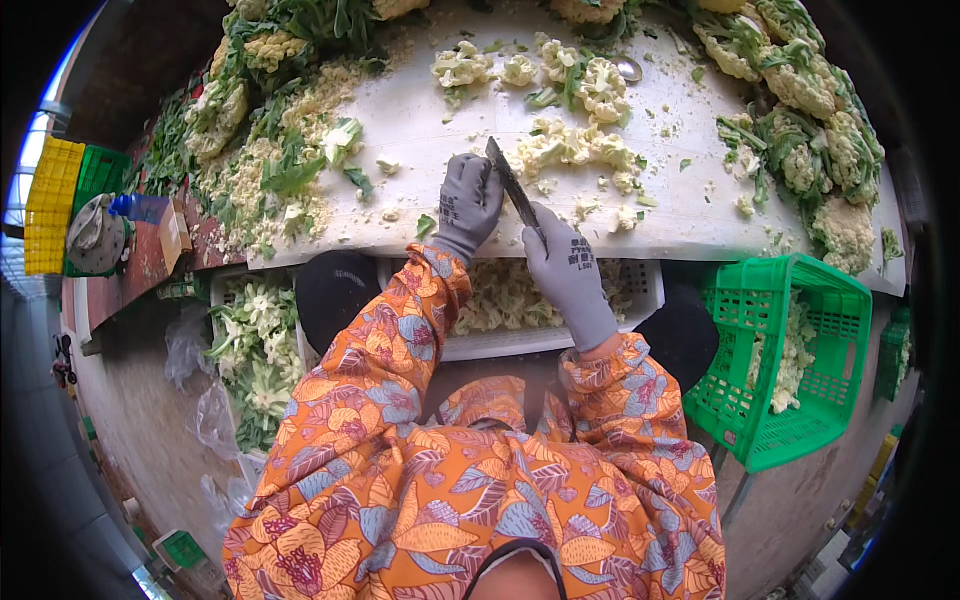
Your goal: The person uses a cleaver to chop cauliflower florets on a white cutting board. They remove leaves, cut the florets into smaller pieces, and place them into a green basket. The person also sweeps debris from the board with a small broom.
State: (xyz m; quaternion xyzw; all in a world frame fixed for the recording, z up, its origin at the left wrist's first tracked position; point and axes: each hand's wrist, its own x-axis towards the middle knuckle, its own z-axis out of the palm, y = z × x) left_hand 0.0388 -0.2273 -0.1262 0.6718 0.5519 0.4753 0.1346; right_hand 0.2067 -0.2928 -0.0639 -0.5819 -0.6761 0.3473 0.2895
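My right hand point(566, 262), in a grey work glove, grips a knife point(511, 184) with a dark, stained blade that points up and to the left. Close to the blade's tip is my left hand point(466, 201), gloved alike, with its fingers curled in. Whether a small piece sits inside those fingers is hidden. Both hands are over the near part of a white-covered table point(405, 142). Cut cauliflower florets point(574, 144) lie just beyond the knife. More florets point(459, 66) and a larger cut piece point(602, 90) are farther back.
Whole cauliflowers point(799, 82) are heaped at the right, leaves and crumbs point(292, 161) at the left. A white crate point(517, 343) of florets sits below the table edge. Trimmed stems point(262, 330) fill another at left. A tilted green crate point(754, 300) holds florets at right.
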